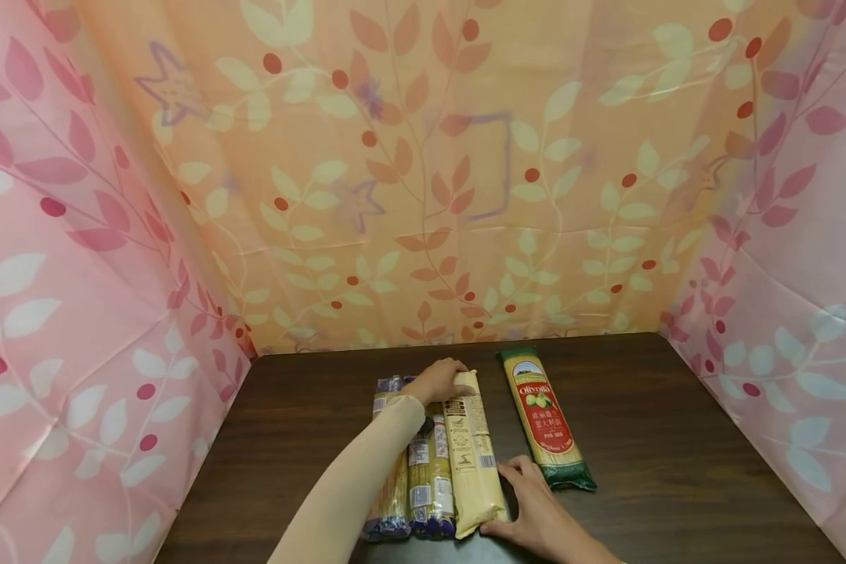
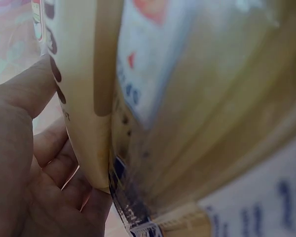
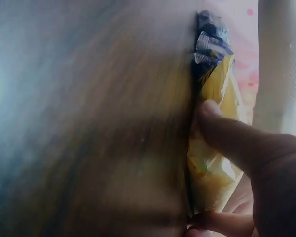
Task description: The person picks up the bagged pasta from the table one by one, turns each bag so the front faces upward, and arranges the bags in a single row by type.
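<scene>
A long cream-coloured pasta packet [image 1: 474, 478] lies lengthwise on the dark table, printed side up. My left hand [image 1: 437, 382] reaches over and holds its far end, thumb on one side and fingers around the tip in the left wrist view. At the near end, my right hand [image 1: 539, 509] grips the lower right corner. The right wrist view shows the thumb [image 3: 227, 131] pressed on the packet's end. Close along its left side lies a purple-ended spaghetti packet [image 1: 432, 470], with another purple-ended spaghetti packet [image 1: 393, 501] beyond. My left forearm partly hides both.
To the right, apart from the row, an Olivoilà spaghetti packet [image 1: 543, 407] with green ends and a red label lies at a slant. The brown wooden table [image 1: 282, 439] meets flowered cloth [image 1: 423, 157] at the back and both sides.
</scene>
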Action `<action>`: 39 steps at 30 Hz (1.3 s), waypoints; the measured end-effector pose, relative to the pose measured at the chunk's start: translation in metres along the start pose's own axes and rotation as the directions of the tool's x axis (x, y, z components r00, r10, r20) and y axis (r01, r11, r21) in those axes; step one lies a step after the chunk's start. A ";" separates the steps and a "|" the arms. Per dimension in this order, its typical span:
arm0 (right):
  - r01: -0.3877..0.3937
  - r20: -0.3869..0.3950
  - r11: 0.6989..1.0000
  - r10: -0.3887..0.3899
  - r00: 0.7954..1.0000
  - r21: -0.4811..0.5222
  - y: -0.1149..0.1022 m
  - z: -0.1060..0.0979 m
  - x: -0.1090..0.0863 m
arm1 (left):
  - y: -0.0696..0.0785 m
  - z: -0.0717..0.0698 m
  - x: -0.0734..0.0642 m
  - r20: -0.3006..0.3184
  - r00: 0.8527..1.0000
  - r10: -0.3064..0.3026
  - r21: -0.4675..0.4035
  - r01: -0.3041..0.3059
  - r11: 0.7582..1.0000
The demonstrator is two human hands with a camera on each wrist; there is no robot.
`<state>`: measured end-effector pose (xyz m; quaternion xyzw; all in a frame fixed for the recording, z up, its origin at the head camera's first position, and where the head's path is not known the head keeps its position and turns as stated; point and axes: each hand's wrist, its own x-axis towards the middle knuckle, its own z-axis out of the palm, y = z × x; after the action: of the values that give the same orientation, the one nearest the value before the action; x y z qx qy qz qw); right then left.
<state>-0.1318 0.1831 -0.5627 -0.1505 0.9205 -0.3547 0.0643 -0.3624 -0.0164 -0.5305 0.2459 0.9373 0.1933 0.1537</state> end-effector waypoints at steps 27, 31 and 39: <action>0.086 -0.005 0.946 -0.089 0.996 0.313 0.001 -0.009 -0.002 | -0.001 -0.009 -0.012 -0.046 0.999 -0.002 -0.242 -0.009 0.970; 0.099 0.002 0.915 -0.108 0.994 0.391 0.006 -0.010 -0.002 | -0.003 -0.011 -0.013 -0.065 0.998 -0.006 -0.272 -0.012 0.962; 0.074 0.019 0.862 -0.096 0.995 0.502 0.007 -0.014 -0.004 | -0.002 -0.016 -0.018 -0.090 0.996 -0.008 -0.330 -0.022 0.944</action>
<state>-0.1324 0.1983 -0.5572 -0.1768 0.7880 -0.5802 0.1056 -0.3546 -0.0316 -0.5143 0.2110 0.8966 0.3594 0.1497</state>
